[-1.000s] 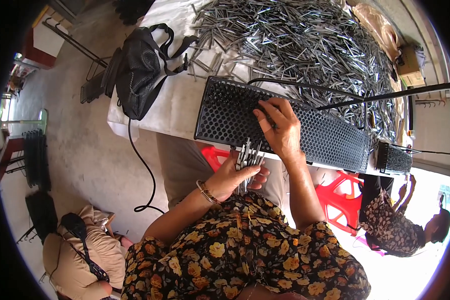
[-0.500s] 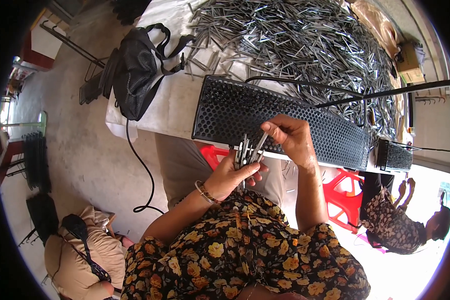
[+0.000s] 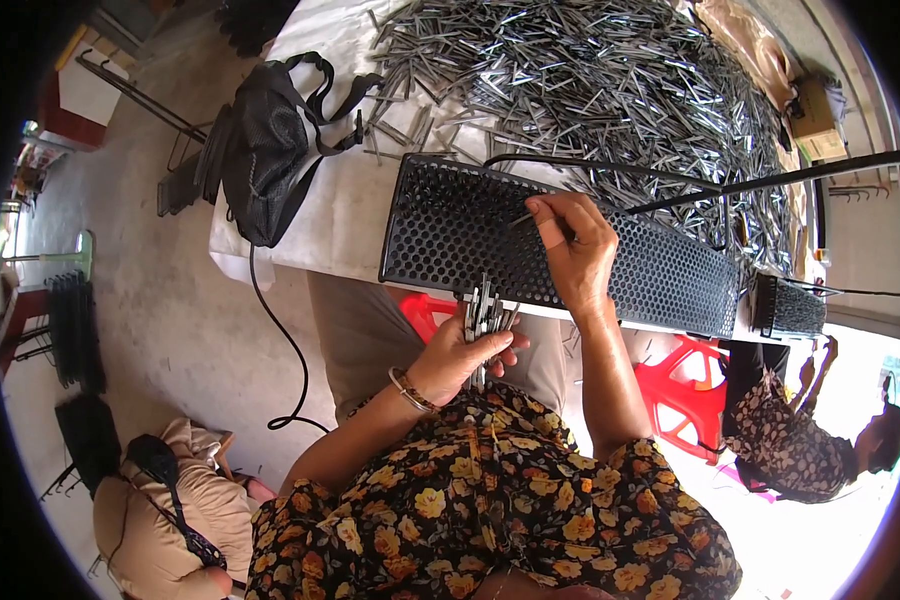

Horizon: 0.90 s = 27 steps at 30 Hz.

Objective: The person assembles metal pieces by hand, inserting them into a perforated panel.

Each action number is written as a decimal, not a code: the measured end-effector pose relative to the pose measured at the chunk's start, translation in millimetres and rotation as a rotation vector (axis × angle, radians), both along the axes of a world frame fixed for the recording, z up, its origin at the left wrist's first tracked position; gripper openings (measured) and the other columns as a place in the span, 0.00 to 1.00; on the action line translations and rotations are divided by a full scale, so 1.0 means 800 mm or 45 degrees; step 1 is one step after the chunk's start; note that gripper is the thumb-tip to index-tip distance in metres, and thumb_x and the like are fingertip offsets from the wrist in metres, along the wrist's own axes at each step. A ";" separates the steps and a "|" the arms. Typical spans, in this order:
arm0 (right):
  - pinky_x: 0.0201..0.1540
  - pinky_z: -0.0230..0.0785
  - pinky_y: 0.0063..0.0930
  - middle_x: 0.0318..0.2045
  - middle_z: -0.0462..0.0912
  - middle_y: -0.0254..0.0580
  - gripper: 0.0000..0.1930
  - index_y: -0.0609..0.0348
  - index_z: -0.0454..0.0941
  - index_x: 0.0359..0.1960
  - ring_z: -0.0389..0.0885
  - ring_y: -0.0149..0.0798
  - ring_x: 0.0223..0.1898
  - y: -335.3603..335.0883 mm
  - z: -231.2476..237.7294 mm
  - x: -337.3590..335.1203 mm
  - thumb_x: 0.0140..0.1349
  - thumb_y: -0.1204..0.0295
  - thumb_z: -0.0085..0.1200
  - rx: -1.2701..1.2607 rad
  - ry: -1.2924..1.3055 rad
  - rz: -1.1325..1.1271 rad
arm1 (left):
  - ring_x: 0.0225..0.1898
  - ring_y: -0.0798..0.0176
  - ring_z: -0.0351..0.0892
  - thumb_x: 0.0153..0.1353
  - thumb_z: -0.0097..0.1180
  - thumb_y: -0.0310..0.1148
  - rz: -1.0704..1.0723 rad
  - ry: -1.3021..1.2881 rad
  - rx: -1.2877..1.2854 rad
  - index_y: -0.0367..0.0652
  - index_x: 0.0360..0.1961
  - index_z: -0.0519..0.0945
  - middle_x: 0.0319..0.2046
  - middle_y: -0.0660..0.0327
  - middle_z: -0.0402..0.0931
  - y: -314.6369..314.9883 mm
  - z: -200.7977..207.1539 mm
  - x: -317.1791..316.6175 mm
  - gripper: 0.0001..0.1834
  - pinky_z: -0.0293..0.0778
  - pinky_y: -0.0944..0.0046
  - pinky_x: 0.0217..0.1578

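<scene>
Counts — one tabletop (image 3: 330,215), two perforated trays, metal pins past counting.

Two hands at work: left hand (image 3: 465,350) closed around one bundle of metal pins (image 3: 483,315) — several in it, exact number too small to tell; right hand (image 3: 570,245) pinching one single pin (image 3: 522,222) over the long black perforated tray (image 3: 450,235). A second, smaller perforated tray (image 3: 788,305) sits at the far right end. One loose heap of pins (image 3: 590,80), hundreds at least, uncountable. One black bag (image 3: 265,150). One bracelet (image 3: 410,390) on the left wrist. One red plastic stool (image 3: 685,385) under the tabletop. One other person (image 3: 820,450) seated at right. One tan bag (image 3: 165,510) on the floor.
</scene>
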State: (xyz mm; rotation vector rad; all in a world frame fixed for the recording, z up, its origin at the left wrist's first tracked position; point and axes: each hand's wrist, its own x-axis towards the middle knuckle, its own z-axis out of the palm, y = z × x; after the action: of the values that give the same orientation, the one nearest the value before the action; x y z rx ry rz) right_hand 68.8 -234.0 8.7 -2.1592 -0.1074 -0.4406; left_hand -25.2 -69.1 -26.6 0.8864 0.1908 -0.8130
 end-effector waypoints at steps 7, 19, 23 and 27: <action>0.28 0.73 0.29 0.29 0.80 0.40 0.07 0.60 0.82 0.33 0.81 0.41 0.27 0.005 -0.004 0.001 0.52 0.76 0.64 -0.220 -0.250 0.183 | 0.34 0.71 0.78 0.63 0.54 0.29 -0.055 -0.023 -0.023 0.37 0.49 0.74 0.40 0.55 0.80 0.001 0.002 0.006 0.14 0.75 0.70 0.32; 0.34 0.73 0.28 0.32 0.81 0.42 0.07 0.61 0.82 0.36 0.81 0.41 0.32 -0.002 -0.001 0.002 0.56 0.75 0.61 -0.043 -0.012 0.201 | 0.36 0.67 0.79 0.63 0.54 0.29 -0.043 0.059 -0.088 0.36 0.49 0.75 0.39 0.57 0.79 0.000 -0.001 0.005 0.14 0.78 0.67 0.36; 0.36 0.73 0.29 0.34 0.80 0.43 0.07 0.62 0.82 0.37 0.81 0.42 0.33 -0.004 0.000 0.002 0.56 0.75 0.60 -0.053 0.048 0.245 | 0.39 0.65 0.80 0.65 0.52 0.30 -0.108 0.107 -0.089 0.36 0.49 0.74 0.39 0.57 0.79 0.002 0.003 0.007 0.14 0.80 0.64 0.38; 0.36 0.74 0.29 0.34 0.80 0.43 0.07 0.62 0.82 0.36 0.81 0.42 0.33 -0.005 0.002 -0.002 0.55 0.75 0.61 -0.126 -0.007 0.288 | 0.39 0.64 0.80 0.65 0.52 0.31 -0.119 0.110 -0.071 0.36 0.50 0.74 0.39 0.57 0.79 0.003 0.004 0.006 0.15 0.80 0.64 0.36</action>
State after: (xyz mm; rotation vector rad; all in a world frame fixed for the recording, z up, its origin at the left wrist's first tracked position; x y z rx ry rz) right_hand 67.6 -238.1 10.4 -2.2111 -0.3796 -0.3160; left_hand -20.6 -67.0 -23.6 0.8130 0.2029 -0.9400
